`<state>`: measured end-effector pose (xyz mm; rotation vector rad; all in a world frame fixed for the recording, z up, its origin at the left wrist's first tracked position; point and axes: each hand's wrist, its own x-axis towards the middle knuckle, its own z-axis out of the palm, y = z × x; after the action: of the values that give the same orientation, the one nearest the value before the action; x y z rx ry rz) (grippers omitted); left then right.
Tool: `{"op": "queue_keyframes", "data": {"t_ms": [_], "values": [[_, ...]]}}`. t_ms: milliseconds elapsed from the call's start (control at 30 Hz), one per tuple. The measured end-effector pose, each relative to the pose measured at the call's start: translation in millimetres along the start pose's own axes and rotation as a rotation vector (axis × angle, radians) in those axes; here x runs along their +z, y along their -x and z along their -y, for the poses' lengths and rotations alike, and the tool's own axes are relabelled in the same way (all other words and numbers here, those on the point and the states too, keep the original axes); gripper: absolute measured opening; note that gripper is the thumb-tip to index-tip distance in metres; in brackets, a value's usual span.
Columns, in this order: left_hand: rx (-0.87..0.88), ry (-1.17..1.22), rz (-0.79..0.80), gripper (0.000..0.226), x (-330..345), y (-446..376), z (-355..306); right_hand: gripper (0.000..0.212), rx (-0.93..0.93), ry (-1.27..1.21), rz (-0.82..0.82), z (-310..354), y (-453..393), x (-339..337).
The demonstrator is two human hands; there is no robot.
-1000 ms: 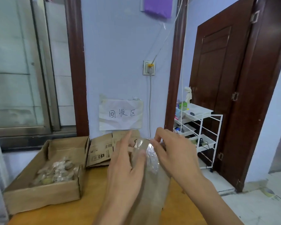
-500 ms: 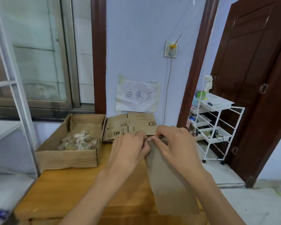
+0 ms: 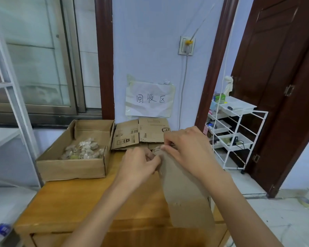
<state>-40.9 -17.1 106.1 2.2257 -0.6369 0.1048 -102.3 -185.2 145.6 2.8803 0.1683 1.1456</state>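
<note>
- A flat cardboard piece (image 3: pixel 185 193) is held above the right side of the wooden table (image 3: pixel 75 207).
- Its far edge is pinched by the curled fingers of the left hand (image 3: pixel 139 163) and right hand (image 3: pixel 185 145), set close together.
- Far left, an open box (image 3: pixel 70 168) of wrapped bits is seen. Flattened cartons (image 3: pixel 141 134) are leaned against the wall.

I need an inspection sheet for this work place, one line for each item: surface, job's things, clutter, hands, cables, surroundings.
Surface: wooden table, light brown top.
Job's things: cardboard piece over the table's right part, far end in both hands.
Clutter: open box at the back left holds crumpled clear wads; flattened cartons lean on the wall beside it.
Hands: left hand and right hand both pinch the piece's far end.
Cables: white cable hangs from the wall socket down behind the cartons.
Surroundings: paper sign on the wall; window left; wire rack and brown door right.
</note>
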Motion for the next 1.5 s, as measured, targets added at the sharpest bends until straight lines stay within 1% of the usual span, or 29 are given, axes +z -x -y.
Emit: {"op": "queue_keyframes", "data": {"t_ms": [67,133,200,267,400,467,533,600,633,700,767,867,933,1033,1133,1167,1200,1267,1333,1367,1433,1500], "values": [[-0.030,-0.054,0.014,0.028,7.4,0.9,0.7,0.032,-0.039,0.063,0.013,-1.2,-1.2,-0.8],[-0.055,-0.028,0.054,0.024,11.6,0.6,0.3,0.031,-0.073,0.047,0.071,-7.8,-4.1,1.8],[-0.090,0.028,0.082,0.022,16.0,0.0,-1.0,0.029,-0.086,0.012,0.173,-14.3,-6.5,4.9],[-0.132,0.116,0.111,0.022,20.6,-0.8,0.1,0.029,-0.073,0.054,0.271,-18.6,-12.7,8.1],[-0.185,0.168,0.193,0.022,34.0,-3.8,11.6,0.040,-0.043,0.129,0.464,-16.8,-42.2,28.0],[-0.263,0.287,0.197,0.021,42.1,-4.6,21.9,0.053,-0.047,0.128,0.552,-10.6,-51.9,43.5],[-0.319,0.391,0.180,0.019,47.3,-3.8,33.0,0.073,-0.078,0.076,0.506,-8.9,-44.1,50.9],[-0.339,0.456,0.165,0.019,48.9,-0.7,43.8,0.091,-0.052,0.059,0.399,-5.8,-15.5,44.7],[-0.339,0.470,0.157,0.020,48.5,1.0,48.3,0.102,-0.026,0.083,0.372,-3.5,5.8,42.2],[-0.319,0.466,0.182,0.019,49.9,5.6,56.3,0.124,-0.003,0.187,0.393,4.6,51.4,39.8],[-0.285,0.456,0.249,0.016,57.2,14.0,61.2,0.135,0.019,0.268,0.398,10.6,85.4,43.9],[-0.246,0.473,0.263,0.014,71.7,25.7,61.9,0.134,0.120,0.285,0.355,12.3,101.7,49.6],[-0.205,0.475,0.247,0.013,73.7,30.5,59.2,0.133,0.136,0.270,0.335,10.9,106.2,49.2],[-0.087,0.424,0.275,0.011,63.5,33.0,55.3,0.128,0.065,0.242,0.329,2.5,102.8,38.9],[0.006,0.265,0.317,0.015,50.0,30.2,51.4,0.135,-0.029,0.255,0.372,-7.0,81.3,22.1],[0.026,0.233,0.305,0.016,46.1,28.7,49.8,0.137,-0.048,0.261,0.390,-8.6,72.8,16.6],[0.029,0.255,0.291,0.016,42.4,28.8,47.3,0.138,-0.058,0.272,0.411,-9.8,64.9,12.0],[-0.033,0.447,0.276,0.016,37.5,33.4,36.8,0.132,-0.075,0.295,0.444,-11.1,51.3,1.7],[-0.114,0.587,0.231,0.032,36.8,36.7,25.8,0.129,-0.090,0.306,0.469,-11.4,41.1,-7.6],[-0.151,0.606,0.192,0.037,38.6,36.5,21.8,0.129,-0.097,0.310,0.487,-10.8,36.7,-11.6],[-0.230,0.629,0.114,0.034,43.3,34.1,15.0,0.128,-0.115,0.306,0.530,-10.2,28.1,-16.5],[-0.281,0.675,0.094,0.027,42.9,32.4,8.0,0.125,-0.132,0.300,0.592,-12.1,19.3,-18.7]]}}
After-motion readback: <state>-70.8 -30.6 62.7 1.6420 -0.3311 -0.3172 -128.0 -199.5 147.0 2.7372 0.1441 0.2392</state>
